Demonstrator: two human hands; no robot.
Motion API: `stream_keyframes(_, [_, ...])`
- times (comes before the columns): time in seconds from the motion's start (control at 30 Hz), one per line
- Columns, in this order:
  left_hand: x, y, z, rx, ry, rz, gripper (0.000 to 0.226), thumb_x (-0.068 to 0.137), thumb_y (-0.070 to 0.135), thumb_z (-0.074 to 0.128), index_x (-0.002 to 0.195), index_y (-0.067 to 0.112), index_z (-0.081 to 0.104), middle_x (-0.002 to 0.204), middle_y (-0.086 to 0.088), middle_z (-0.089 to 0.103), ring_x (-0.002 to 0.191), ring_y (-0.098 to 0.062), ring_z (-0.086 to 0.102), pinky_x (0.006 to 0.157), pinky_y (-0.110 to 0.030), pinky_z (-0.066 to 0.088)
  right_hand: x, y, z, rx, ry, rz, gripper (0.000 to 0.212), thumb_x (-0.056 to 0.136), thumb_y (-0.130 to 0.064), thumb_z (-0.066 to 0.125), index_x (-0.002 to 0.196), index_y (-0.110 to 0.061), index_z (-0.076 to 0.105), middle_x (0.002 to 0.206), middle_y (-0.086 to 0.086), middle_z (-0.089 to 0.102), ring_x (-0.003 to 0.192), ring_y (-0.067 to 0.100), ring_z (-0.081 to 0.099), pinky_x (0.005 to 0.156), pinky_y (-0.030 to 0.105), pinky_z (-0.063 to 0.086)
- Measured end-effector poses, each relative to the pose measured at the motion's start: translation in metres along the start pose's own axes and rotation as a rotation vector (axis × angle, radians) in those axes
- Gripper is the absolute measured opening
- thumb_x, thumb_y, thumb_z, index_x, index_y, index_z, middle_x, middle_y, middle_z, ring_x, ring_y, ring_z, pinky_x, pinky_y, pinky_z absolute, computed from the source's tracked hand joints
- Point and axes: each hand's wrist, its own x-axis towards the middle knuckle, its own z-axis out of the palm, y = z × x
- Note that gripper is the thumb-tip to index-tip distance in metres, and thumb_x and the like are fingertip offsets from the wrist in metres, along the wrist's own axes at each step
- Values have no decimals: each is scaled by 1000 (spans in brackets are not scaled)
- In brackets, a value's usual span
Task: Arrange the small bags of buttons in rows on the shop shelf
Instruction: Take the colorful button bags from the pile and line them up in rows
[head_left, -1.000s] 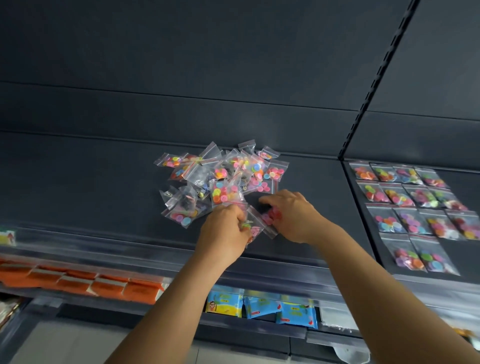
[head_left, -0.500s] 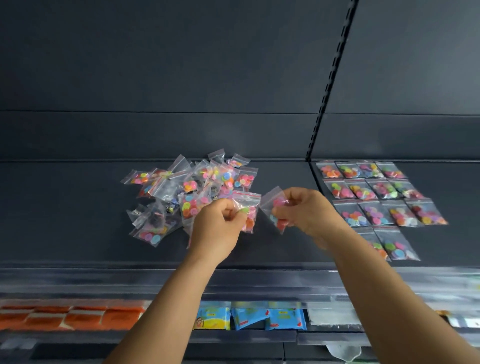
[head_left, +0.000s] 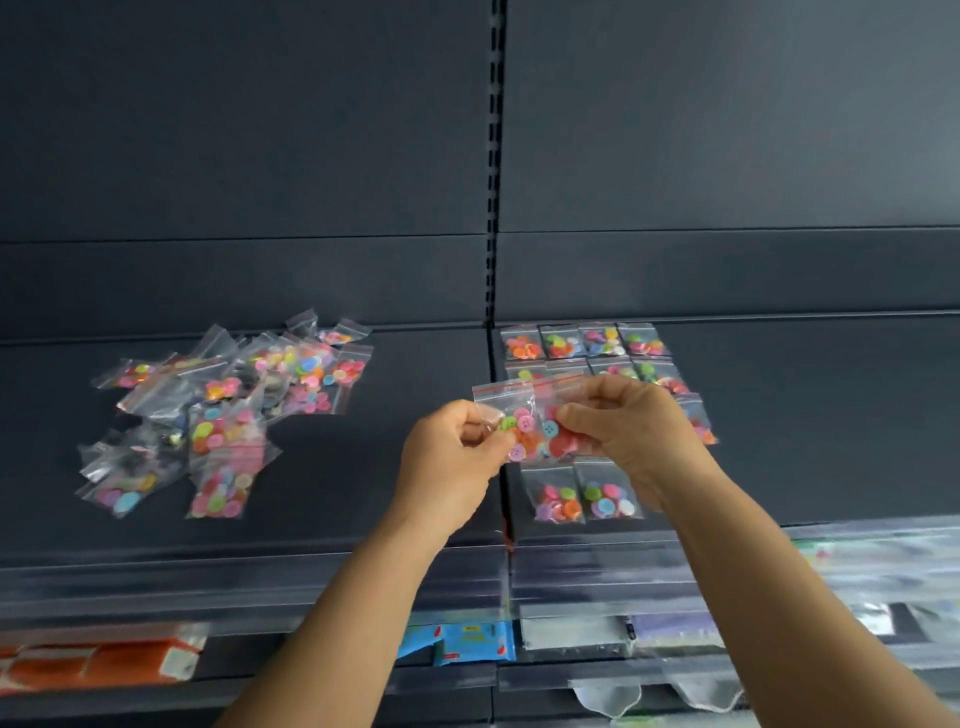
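Shelving (head_left: 779, 415) of dark board carried everything: one loose heap of button bags (head_left: 228, 410) on the left section, too tangled to count, and a grid of laid bags (head_left: 582, 345) on the right, four across the back row, with two bags (head_left: 582, 493) starting the front row; the middle rows were partly hidden by the hands. Both hands hung above the grid, each carrying one bag. The left hand (head_left: 452, 457) pinched a bag (head_left: 511, 421) with curled fingers, and the right hand (head_left: 623, 431) gripped a second bag (head_left: 563, 434) just beside it. Transport looked done; placing seemed next, calling for each bag to be laid flat beside the front pair.
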Motion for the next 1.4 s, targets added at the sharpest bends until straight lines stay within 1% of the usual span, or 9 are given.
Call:
stream_keyframes(0.2, [-8, 21, 66, 52, -4, 26, 2, 85, 22, 67, 84, 23, 65, 77, 6, 69, 68, -8, 65, 64, -26, 54, -1, 11, -73, -77, 64, -39, 2, 80, -10, 71, 81, -12, 70, 68, 1, 73, 57, 8, 67, 51, 15, 47])
stream_keyframes(0.4, [-15, 34, 122, 203, -26, 27, 10, 86, 23, 65, 91, 20, 57, 79, 10, 68, 61, -9, 62, 55, -27, 51, -1, 26, -128, -262, 115, -58, 6, 81, -13, 70, 83, -18, 67, 66, 2, 73, 66, 23, 70, 66, 40, 55])
stream_keyframes(0.53, [-18, 34, 143, 369, -48, 34, 19, 88, 22, 62, 105, 19, 54, 76, 7, 67, 61, -9, 59, 50, -24, 44, 0, 40, -142, -443, 122, -61, 11, 79, -16, 70, 82, -22, 61, 64, -4, 71, 57, 9, 66, 54, 25, 52])
stream_keyframes(0.7, [-22, 34, 153, 579, -34, 50, 38, 90, 21, 60, 125, 21, 45, 78, 2, 65, 67, -14, 60, 61, -34, 52, 4, 56, -139, -678, 103, -93, 26, 81, -14, 66, 104, -21, 54, 78, -9, 61, 66, 5, 56, 48, 10, 38])
stream_keyframes(0.9, [-26, 31, 153, 811, 76, 212, 51, 86, 33, 65, 131, 25, 43, 124, 3, 48, 117, -18, 43, 92, -30, 43, -4, 54, -138, -880, 115, -183, 51, 80, -23, 70, 125, -23, 45, 117, 3, 47, 98, 21, 53, 80, 31, 50])
stream_keyframes(1.03, [-26, 28, 151, 831, -54, 370, 41, 91, 32, 57, 131, 22, 53, 124, 7, 51, 116, -15, 39, 99, -29, 36, -10, 47, -142, -970, -41, -330, 21, 82, -21, 66, 103, -23, 66, 108, 2, 55, 101, 23, 51, 81, 28, 43])
stream_keyframes(1.13, [-28, 27, 152, 819, -146, 367, 28, 94, 29, 53, 120, 22, 62, 122, 8, 55, 113, -14, 42, 96, -31, 40, -13, 49, -141, -1076, -161, -324, 4, 83, -22, 62, 81, -21, 65, 92, 0, 55, 95, 24, 52, 81, 29, 43])
stream_keyframes(1.23, [-28, 26, 152, 801, -156, 339, 21, 95, 28, 51, 107, 25, 67, 114, 8, 57, 107, -13, 45, 88, -31, 43, -12, 52, -140, -1041, -140, -290, 16, 84, -26, 62, 99, -24, 68, 103, 0, 55, 100, 23, 51, 84, 29, 44])
stream_keyframes(1.4, [-27, 25, 154, 837, -153, 346, 24, 96, 27, 49, 112, 22, 65, 116, 6, 56, 108, -14, 44, 88, -32, 43, -9, 53, -140, -1015, -156, -266, 29, 85, -27, 63, 114, -26, 65, 117, 2, 55, 107, 23, 51, 91, 28, 43])
